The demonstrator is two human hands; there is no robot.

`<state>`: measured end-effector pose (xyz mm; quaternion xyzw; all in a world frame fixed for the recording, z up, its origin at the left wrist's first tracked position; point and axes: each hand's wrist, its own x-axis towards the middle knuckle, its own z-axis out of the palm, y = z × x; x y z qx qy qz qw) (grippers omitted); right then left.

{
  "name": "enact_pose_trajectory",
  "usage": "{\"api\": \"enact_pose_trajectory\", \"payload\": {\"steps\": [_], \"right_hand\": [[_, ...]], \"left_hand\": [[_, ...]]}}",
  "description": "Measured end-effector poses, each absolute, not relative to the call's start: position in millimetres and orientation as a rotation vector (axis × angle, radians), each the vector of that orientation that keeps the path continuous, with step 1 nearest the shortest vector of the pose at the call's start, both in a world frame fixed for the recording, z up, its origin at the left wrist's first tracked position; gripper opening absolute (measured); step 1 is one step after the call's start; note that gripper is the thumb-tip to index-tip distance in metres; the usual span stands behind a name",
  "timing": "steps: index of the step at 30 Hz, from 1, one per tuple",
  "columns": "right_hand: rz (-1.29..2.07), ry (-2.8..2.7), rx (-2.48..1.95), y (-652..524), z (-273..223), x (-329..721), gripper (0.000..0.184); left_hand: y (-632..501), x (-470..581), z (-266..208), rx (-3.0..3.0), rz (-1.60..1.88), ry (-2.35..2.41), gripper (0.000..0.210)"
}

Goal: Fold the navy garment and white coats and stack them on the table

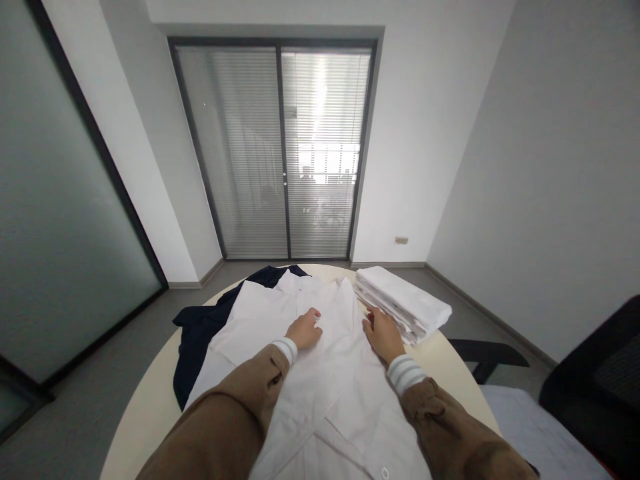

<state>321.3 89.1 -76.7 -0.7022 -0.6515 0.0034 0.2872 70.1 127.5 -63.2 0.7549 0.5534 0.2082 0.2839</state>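
Note:
A white shirt (320, 373) is spread over the round table, its collar end pointing away from me and its near part reaching the bottom of the view. My left hand (304, 329) rests on the middle of the shirt, fingers curled and closed on the cloth. At the shirt's right edge, my right hand (384, 335) has its fingers bent onto the fabric, its fingertips partly hidden. Just beyond and right of that hand lies a stack of folded white clothes (405, 300). Dark navy cloth (193, 340) sticks out from under the shirt on the left.
The cream round table (135, 413) has its rim showing on both sides. A black office chair (600, 380) stands close at the right, its armrest (493, 353) near the table edge. Beyond the table are glass doors with blinds (285, 153) and white walls.

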Motion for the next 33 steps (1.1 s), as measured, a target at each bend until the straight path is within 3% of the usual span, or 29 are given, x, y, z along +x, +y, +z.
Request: {"api": "enact_pose_trajectory", "payload": {"steps": [3, 7, 15, 25, 30, 33], "right_hand": [[0.068, -1.699, -1.842, 89.8, -79.1, 321.9, 0.031], [0.113, -1.659, -1.784, 90.7, -75.7, 321.2, 0.016], [0.147, -1.656, -1.681, 98.1, -81.9, 325.3, 0.028], [-0.023, -1.721, -2.135, 92.2, -64.0, 317.5, 0.027], [-0.088, -1.758, -2.208, 87.4, -59.4, 313.8, 0.029], [-0.118, -1.768, -2.231, 86.5, -60.0, 313.1, 0.031]], "left_hand": [[144.3, 84.6, -65.9, 1.984, 0.613, 1.442, 0.053], [172.9, 105.1, -68.0, 1.943, 0.687, 1.283, 0.045], [209.4, 134.9, -63.5, 1.927, 0.794, 0.988, 0.044], [219.8, 144.1, -87.5, 2.058, 0.832, 0.934, 0.069], [219.5, 144.0, -86.0, 2.172, 0.809, 0.91, 0.049], [215.5, 142.6, -82.7, 2.202, 0.792, 0.956, 0.047]]}}
